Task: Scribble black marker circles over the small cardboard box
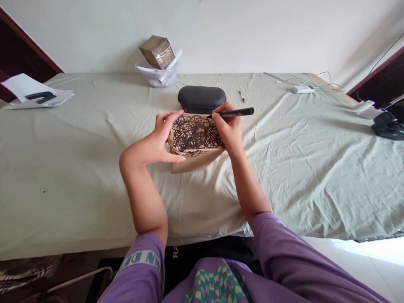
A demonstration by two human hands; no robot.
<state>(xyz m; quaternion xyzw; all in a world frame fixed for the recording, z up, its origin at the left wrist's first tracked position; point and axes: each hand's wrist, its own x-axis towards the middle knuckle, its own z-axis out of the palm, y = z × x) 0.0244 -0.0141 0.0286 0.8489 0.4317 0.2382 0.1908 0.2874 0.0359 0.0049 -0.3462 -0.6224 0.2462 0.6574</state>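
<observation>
A brown cardboard box sits on the cloth-covered table in front of me, its top face covered in black looping scribbles. My left hand grips the box's left end, fingers at the far edge and thumb along the near side. In my right hand is a black marker, held like a pen with its tip down at the far right part of the scribbled face. Right behind the box lies a black hard case with rounded ends.
At the back stands a clear plastic bowl holding a taped cardboard box. Papers with a black stapler-like object lie far left. A small pen, a white power strip with cables and a black device are to the right.
</observation>
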